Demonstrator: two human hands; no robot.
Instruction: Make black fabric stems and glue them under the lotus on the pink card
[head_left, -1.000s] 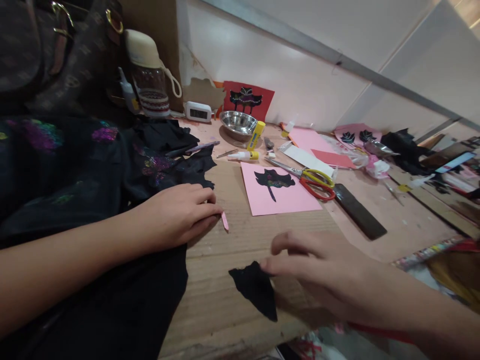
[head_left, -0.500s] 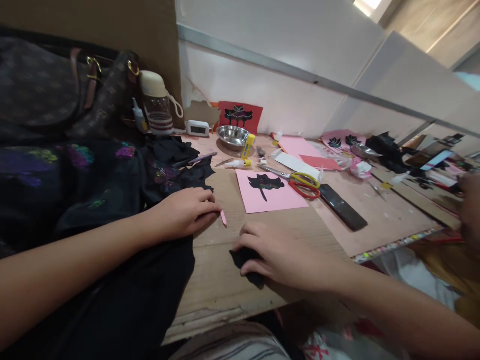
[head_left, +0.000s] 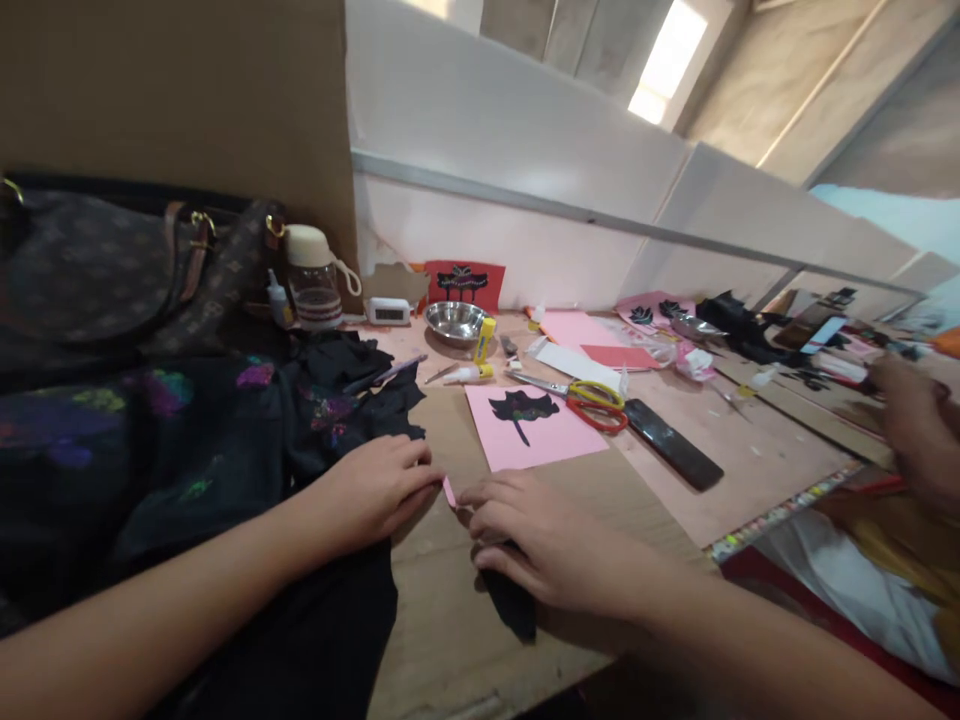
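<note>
Right hand (head_left: 544, 545) now reaching up to lower end of pink strip (head_left: 448, 491), strip lying just left of and nearer you than pink card (head_left: 555, 437). Left hand (head_left: 379, 492) touching strip's upper end, so you are now having fingers at or beside both ends. Hands staying apart, nearly meeting; cannot tell if either is pinching. Right palm partly covering black scrap (head_left: 511, 600), nearer you than card; scissors (head_left: 600, 402) resting over card's right edge.

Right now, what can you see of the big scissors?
The scissors have silvery, metal-looking blades pointing left and smooth, plastic-looking handle loops, one yellow, one red. They lie across the pink card's right edge, beside a dark slab. Neither the left hand nor right hand touches them.
</note>
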